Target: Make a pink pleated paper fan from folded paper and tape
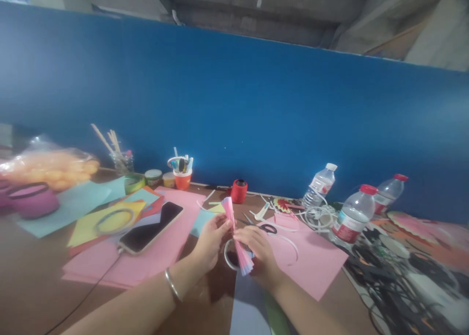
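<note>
A pleated strip of pink paper (242,254), with bluish-white edges at its lower end, stands tilted between my two hands above the table. The fingers and thumb of my left hand (209,242) pinch it near the upper middle. My right hand (261,251) closes on it from the other side, a little lower, with fingers laid across the folds. Behind the folded paper and partly hidden is a white ring (227,259). Just beyond my right hand lie dark-handled scissors (269,228) on a pink sheet (311,259).
At left, a phone (152,227) with a cable rests on coloured paper sheets (106,269). A red spool (239,192) and an orange cup (182,179) of tools stand by the blue partition (234,105). Water bottles (353,215) and tangled cables (388,286) occupy the right.
</note>
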